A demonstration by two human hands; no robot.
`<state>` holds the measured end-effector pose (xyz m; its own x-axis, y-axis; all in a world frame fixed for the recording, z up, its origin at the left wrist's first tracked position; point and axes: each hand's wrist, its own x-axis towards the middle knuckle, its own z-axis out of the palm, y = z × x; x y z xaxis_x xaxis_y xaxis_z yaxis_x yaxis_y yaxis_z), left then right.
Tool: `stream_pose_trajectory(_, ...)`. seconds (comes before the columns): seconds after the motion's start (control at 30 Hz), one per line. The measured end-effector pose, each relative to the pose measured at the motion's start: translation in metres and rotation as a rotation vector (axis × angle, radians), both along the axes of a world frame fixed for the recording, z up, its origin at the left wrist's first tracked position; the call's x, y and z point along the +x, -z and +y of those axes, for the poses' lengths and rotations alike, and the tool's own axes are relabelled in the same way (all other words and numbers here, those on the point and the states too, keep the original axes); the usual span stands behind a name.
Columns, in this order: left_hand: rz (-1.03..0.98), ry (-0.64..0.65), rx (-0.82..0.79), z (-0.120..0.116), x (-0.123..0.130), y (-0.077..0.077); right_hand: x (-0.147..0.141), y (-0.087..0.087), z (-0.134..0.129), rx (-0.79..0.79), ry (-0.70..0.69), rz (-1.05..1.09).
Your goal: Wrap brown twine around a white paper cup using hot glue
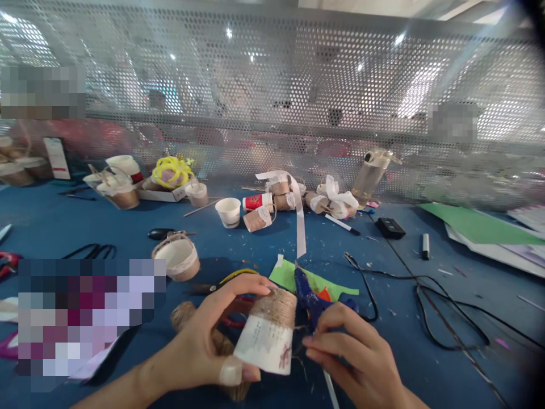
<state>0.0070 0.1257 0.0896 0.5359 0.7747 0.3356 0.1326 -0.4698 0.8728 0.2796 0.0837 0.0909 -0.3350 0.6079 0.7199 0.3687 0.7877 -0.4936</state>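
Where a perforated screen (264, 57) closes off the far edge of the desk (251, 249), other cups (229, 213) stand and lie about, and well in from that edge two hands are busy. The left hand (200, 341) is spread around a cup (272, 335), fingertips on its twine-wrapped end, thumb at the bare white end. The right hand (361, 352) hangs just beside it, thumb and fingertips drawn close together; I can't tell whether they pinch anything. Beyond them, a blue glue gun (304, 289) points toward the far edge. The cup, tilted in the left hand, looks like paper: light, fairly stiff, easily dented. I'd hold it by the twine band, likely less slippery than the smooth wall. A loose strand (300, 328) sticks out toward the right hand.
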Motion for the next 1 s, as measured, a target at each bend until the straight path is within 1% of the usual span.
stream_pose_trajectory(0.1,0.019,0.032,-0.018,-0.002,0.000,0.002,0.000,-0.001,-0.001,-0.037,0.036,-0.007)
stream_pose_trajectory(0.23,-0.010,0.009,-0.086,-0.003,0.001,0.005,-0.001,-0.001,-0.001,-0.067,0.020,0.009)
stream_pose_trajectory(0.33,0.046,0.042,0.019,0.000,0.001,0.001,-0.002,0.000,0.000,-0.065,0.004,0.035)
stream_pose_trajectory(0.37,0.048,0.036,0.035,0.000,0.002,-0.001,-0.002,0.000,0.000,-0.063,-0.004,0.046)
stream_pose_trajectory(0.43,0.051,0.065,0.041,0.000,0.004,-0.006,-0.002,0.000,-0.001,-0.062,-0.007,0.066)
stream_pose_trajectory(0.5,0.051,0.065,-0.008,-0.003,0.006,-0.008,-0.002,-0.001,-0.002,-0.065,-0.013,0.063)
stream_pose_trajectory(0.57,0.030,0.021,-0.096,-0.006,0.007,-0.008,-0.002,-0.001,-0.002,-0.062,-0.016,0.046)
stream_pose_trajectory(0.67,-0.003,-0.012,-0.188,-0.010,0.005,-0.004,-0.001,-0.002,-0.003,-0.046,0.009,0.014)
stream_pose_trajectory(0.73,-0.001,-0.007,-0.202,-0.009,0.003,-0.001,0.000,-0.002,-0.003,-0.067,0.029,0.002)
stream_pose_trajectory(0.83,0.032,0.047,-0.167,-0.007,0.000,0.000,0.000,-0.001,-0.005,-0.144,0.014,0.012)
stream_pose_trajectory(1.0,0.117,0.102,-0.061,-0.004,-0.001,-0.007,-0.001,0.002,-0.005,-0.233,-0.019,0.046)
